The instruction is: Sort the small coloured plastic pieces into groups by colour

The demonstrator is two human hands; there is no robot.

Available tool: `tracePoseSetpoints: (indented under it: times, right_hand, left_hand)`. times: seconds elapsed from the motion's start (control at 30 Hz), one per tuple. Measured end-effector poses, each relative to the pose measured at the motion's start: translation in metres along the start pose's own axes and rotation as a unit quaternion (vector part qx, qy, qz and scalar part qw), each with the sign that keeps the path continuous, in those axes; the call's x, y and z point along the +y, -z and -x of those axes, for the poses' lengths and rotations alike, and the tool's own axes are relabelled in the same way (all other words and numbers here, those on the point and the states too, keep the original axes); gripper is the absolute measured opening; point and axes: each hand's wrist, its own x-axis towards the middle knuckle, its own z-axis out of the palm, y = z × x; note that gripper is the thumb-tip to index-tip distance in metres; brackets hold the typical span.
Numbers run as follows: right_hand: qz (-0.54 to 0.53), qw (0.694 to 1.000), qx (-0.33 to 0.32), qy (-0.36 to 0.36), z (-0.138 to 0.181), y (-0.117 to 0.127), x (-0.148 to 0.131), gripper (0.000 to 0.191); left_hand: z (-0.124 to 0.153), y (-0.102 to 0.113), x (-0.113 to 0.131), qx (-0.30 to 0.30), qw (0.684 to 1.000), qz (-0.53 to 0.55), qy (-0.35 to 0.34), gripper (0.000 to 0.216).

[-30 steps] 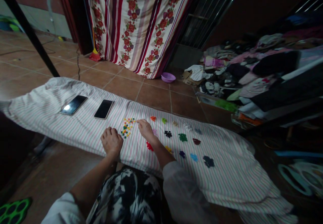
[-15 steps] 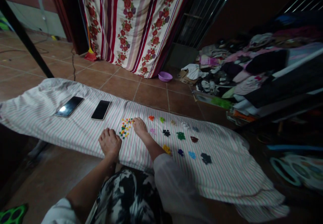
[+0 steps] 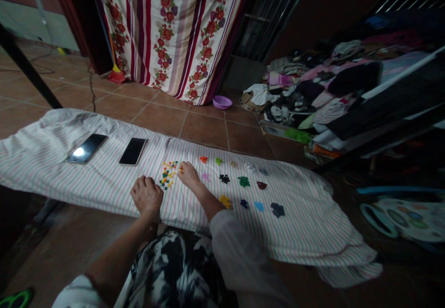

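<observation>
Our right hand (image 3: pixel 188 176) pinches a yellow bit (image 3: pixel 180 171) beside the mixed bits (image 3: pixel 168 174); left hand (image 3: pixel 147 196) lies on cloth (image 3: pixel 299 220) (we can't tell its grip).

Your left hand (image 3: pixel 148 194) rests on the cloth (image 3: pixel 302 220), just left of and nearer you than the patch of loose pieces (image 3: pixel 168 174). Your right hand (image 3: pixel 188 174) is just right of that patch, a single piece (image 3: pixel 180 170) at its fingertips. Two phones (image 3: pixel 133 151) lie side by side farther left. Right of your right hand, small piles (image 3: pixel 244 181) sit in three rows. Behind the cloth, a basin (image 3: pixel 222 102) stands on the floor (image 3: pixel 203 125), near the curtain's (image 3: pixel 184 44) lower right corner.
</observation>
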Motion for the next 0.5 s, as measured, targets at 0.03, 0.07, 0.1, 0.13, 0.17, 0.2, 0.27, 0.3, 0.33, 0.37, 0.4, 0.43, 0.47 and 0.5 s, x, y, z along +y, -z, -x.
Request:
tracePoseSetpoints:
  times: [0.03, 0.07, 0.1, 0.13, 0.17, 0.2, 0.27, 0.3, 0.33, 0.37, 0.4, 0.43, 0.47, 0.5]
  right_hand:
    - [-0.004, 1.000, 0.003, 0.000, 0.001, 0.001, 0.001, 0.014]
    - [-0.006, 1.000, 0.005, -0.002, 0.003, 0.002, 0.001, 0.015]
    - [-0.007, 1.000, 0.007, -0.004, 0.004, 0.003, 0.001, 0.015]
    - [-0.008, 1.000, 0.008, -0.007, 0.006, 0.005, 0.001, 0.016]
    - [-0.009, 1.000, 0.009, -0.010, 0.007, 0.007, 0.001, 0.016]
    - [-0.011, 1.000, 0.011, -0.013, 0.009, 0.009, 0.002, 0.017]
    - [-0.012, 1.000, 0.013, -0.014, 0.013, 0.013, 0.004, 0.018]
    - [-0.011, 1.000, 0.014, -0.013, 0.016, 0.015, 0.006, 0.018]
    - [-0.008, 1.000, 0.017, -0.011, 0.018, 0.017, 0.008, 0.018]
    - [-0.004, 1.000, 0.019, -0.009, 0.021, 0.019, 0.010, 0.018]
    - [-0.001, 1.000, 0.022, -0.006, 0.024, 0.022, 0.013, 0.018]
    - [0.001, 1.000, 0.025, -0.004, 0.027, 0.024, 0.016, 0.018]
    - [0.000, 1.000, 0.028, -0.004, 0.031, 0.027, 0.019, 0.019]
    - [-0.004, 0.999, 0.032, -0.005, 0.034, 0.030, 0.022, 0.019]
  left_hand:
    - [0.000, 0.000, 0.000, 0.000, 1.000, -0.002, 0.001, 0.023]
    - [0.000, 0.000, 0.000, 0.001, 1.000, -0.004, 0.002, 0.023]
    - [0.000, 0.000, 0.000, 0.001, 1.000, -0.005, 0.002, 0.023]
    - [0.000, 0.001, 0.001, 0.001, 1.000, -0.005, 0.003, 0.023]
    - [0.000, 0.001, 0.001, 0.000, 1.000, -0.005, 0.002, 0.022]
    - [-0.001, 0.002, 0.001, -0.001, 1.000, -0.004, 0.002, 0.022]
    - [-0.001, 0.003, 0.002, -0.001, 1.000, -0.002, 0.002, 0.022]
    - [-0.001, 0.003, 0.002, -0.001, 1.000, -0.001, 0.002, 0.022]
    - [-0.001, 0.003, 0.002, 0.000, 1.000, -0.001, 0.003, 0.023]
    - [-0.001, 0.003, 0.002, 0.000, 1.000, -0.001, 0.005, 0.023]
    - [-0.001, 0.003, 0.002, 0.000, 1.000, -0.002, 0.006, 0.023]
    - [-0.001, 0.003, 0.002, 0.001, 1.000, -0.002, 0.006, 0.023]
    - [0.000, 0.003, 0.002, 0.002, 1.000, -0.003, 0.006, 0.023]
    - [0.000, 0.003, 0.002, 0.005, 1.000, -0.005, 0.005, 0.023]
